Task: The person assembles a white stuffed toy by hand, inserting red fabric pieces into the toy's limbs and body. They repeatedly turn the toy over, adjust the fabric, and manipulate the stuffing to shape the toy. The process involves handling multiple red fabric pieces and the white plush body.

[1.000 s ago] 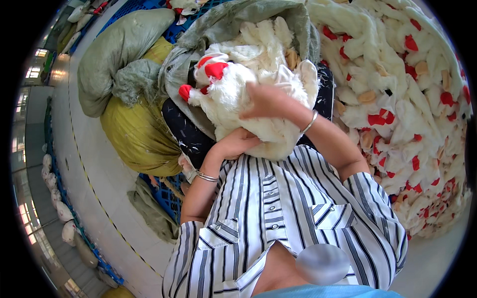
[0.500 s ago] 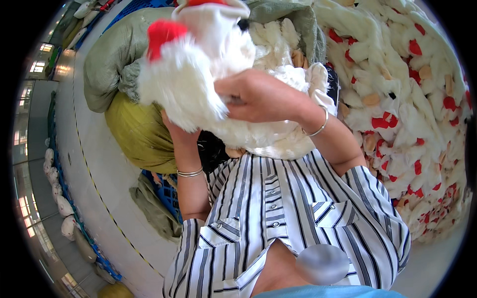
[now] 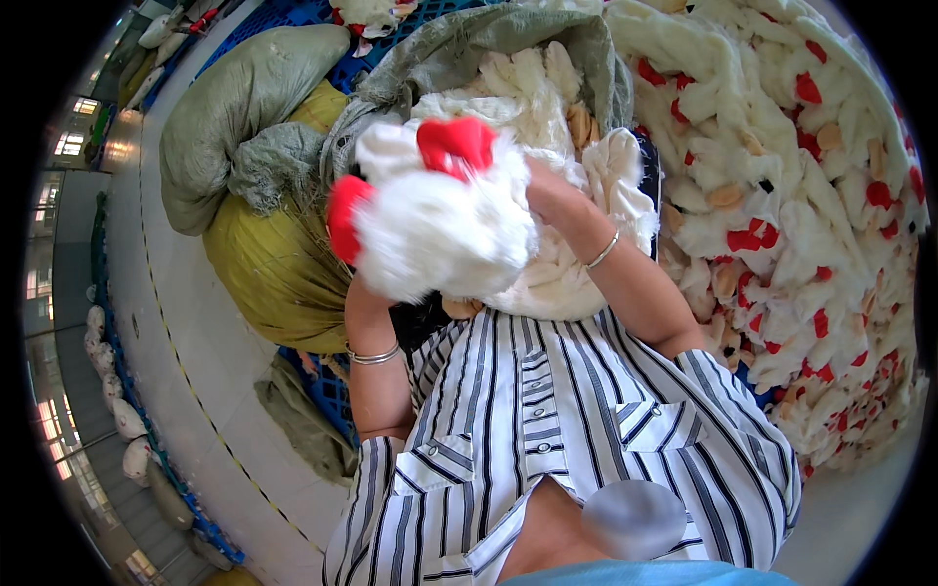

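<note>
Up in front of my chest is a limp white furry plush toy skin point(image 3: 445, 244) with red patches, partly blurred. My left hand point(image 3: 367, 296) reaches up under its left side; the fur hides its fingers. At the toy skin's right side, my right hand point(image 3: 549, 190) grips it, fingertips hidden behind the fur. More cream plush pieces point(image 3: 532, 93) fill an open grey-green woven sack point(image 3: 440, 44) just beyond. A pale plush piece point(image 3: 625, 181) hangs by my right forearm, and cream fabric point(image 3: 557, 283) lies at my lap.
A full grey-green sack point(image 3: 239, 117) rests on an olive-yellow sack point(image 3: 269, 264) at the left. A large heap of white and red plush pieces point(image 3: 782, 244) rises on the right. Blue plastic pallets point(image 3: 327, 396) show beneath. An empty-looking sack point(image 3: 303, 415) lies on the floor.
The plush toy skin has come down and nearer my chest and has been turned, showing two red patches. My right hand has shifted away to its far right side.
</note>
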Motion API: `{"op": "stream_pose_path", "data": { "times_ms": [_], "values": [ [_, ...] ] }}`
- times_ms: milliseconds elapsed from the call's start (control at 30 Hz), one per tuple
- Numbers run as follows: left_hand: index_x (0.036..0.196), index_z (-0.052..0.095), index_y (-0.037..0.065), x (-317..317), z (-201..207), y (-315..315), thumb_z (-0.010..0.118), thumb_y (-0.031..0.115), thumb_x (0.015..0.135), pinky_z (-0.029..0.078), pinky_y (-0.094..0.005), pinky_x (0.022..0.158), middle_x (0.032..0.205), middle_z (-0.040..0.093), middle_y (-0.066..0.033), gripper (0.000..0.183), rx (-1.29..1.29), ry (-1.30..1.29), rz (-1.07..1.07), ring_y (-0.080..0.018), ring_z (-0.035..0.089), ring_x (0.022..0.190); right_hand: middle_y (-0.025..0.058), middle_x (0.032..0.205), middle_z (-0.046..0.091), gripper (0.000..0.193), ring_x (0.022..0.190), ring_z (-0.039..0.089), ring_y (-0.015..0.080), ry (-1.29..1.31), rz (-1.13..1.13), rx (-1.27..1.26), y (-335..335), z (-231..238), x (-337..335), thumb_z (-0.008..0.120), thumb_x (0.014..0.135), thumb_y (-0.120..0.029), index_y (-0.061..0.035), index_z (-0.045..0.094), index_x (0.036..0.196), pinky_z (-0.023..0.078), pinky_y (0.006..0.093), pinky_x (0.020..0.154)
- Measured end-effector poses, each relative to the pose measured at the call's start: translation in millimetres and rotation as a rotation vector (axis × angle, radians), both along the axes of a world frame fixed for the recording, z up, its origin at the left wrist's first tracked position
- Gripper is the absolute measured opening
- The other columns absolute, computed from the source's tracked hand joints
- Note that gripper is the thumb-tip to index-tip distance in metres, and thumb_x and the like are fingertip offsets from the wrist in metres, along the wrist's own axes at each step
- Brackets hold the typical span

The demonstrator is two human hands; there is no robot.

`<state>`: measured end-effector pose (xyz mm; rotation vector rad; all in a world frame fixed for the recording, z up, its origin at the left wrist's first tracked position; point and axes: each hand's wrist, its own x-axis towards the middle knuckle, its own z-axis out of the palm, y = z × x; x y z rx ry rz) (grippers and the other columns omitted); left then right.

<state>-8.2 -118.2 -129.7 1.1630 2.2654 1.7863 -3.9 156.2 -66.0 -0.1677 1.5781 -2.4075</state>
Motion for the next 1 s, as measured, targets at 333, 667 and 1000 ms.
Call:
{"op": "stream_pose_path", "data": {
  "times_ms": [333, 667, 1000],
  "values": [
    [0.115, 0.062, -0.005, 7, 84, 28, 0.060, 0.018, 0.093, 0.048, -0.0303, 0.089, 0.106, 0.069, -0.0089, 0.032, -0.073, -0.384, 0.027, -0.0111, 0.061, 0.097, 0.0012, 0.092, 0.062, 0.023, 0.080, 0.055, 0.0100, 0.249, -0.106, 0.288, -12, 42, 17, 0.064, 0.091, -0.009, 0.0007, 0.061, 0.111, 0.047, 0.0240, 0.073],
    [0.125, 0.056, -0.001, 26, 87, 29, 0.065, 0.017, 0.089, 0.048, -0.0321, 0.092, 0.120, 0.063, -0.0103, 0.041, 0.565, -0.878, 0.218, -0.0170, 0.060, 0.109, 0.0088, 0.107, 0.065, 0.041, 0.087, 0.064, 0.0163, 0.133, -0.003, 0.063, -5, 26, 4, 0.047, 0.103, -0.037, -0.0010, 0.065, 0.098, 0.050, 0.0297, 0.084],
    [0.130, 0.052, 0.000, 32, 134, 26, 0.074, 0.014, 0.082, 0.047, -0.0323, 0.095, 0.124, 0.061, -0.0096, 0.055, 0.282, -0.767, -0.022, -0.0176, 0.059, 0.113, -0.0031, 0.088, 0.063, 0.032, 0.074, 0.054, 0.0029, 0.119, 0.097, -0.083, -5, 21, -6, 0.074, 0.088, -0.023, -0.0006, 0.062, 0.108, 0.045, 0.0190, 0.064]
  ]
}}
